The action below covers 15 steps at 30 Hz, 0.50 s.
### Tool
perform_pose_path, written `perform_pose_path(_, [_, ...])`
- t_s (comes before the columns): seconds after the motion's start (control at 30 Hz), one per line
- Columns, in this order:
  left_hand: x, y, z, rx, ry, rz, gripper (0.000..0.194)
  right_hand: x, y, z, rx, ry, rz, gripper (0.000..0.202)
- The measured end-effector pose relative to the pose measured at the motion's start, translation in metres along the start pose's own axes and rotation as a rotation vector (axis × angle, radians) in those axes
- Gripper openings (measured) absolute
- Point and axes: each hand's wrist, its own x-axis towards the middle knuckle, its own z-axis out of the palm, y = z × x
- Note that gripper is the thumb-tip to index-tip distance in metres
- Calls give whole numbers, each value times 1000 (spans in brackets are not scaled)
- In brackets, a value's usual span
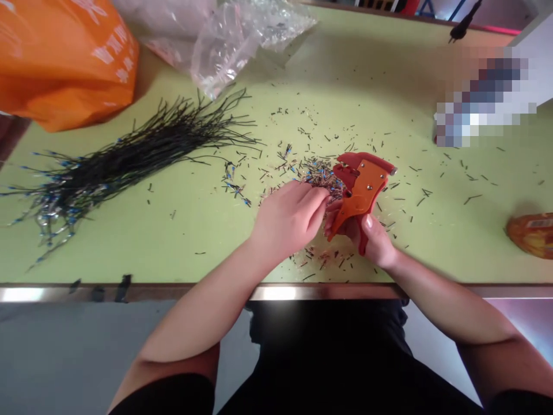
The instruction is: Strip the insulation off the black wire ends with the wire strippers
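My right hand (pixel 378 242) is wrapped round the handles of an orange and red wire stripper (pixel 363 187), whose jaws point up and to the left. Just left of the tool, my left hand (pixel 291 216) has its fingers curled together, back of the hand toward me. Whatever its fingertips hold, if anything, is hidden. Beyond both hands lies a pile of short wire pieces (pixel 317 171), some with blue ends. A long bundle of thin black wires (pixel 142 153) with blue-tipped ends stretches across the left of the table.
The pale green table (pixel 138 248) is strewn with cut bits. An orange bag (pixel 69 63) stands at the far left beside clear plastic bags (pixel 233 40). At the right edge lies an orange-brown packaged item (pixel 531 235). A black plug (pixel 464 26) is at the back right.
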Motion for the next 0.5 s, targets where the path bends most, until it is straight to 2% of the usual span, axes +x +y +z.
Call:
perform_pose_path(0.2, [-1, 6, 2, -107, -25, -21, 31, -1, 5, 0, 0, -14, 77, 76])
perform_pose_path(0.37, [0, 3, 6, -136, 37, -92, 25, -3, 2, -2, -21, -78, 39, 67])
perform_pose_path(0.5, [0, 4, 2, -118, 55, -56, 24, -2, 5, -4, -25, -78, 63, 68])
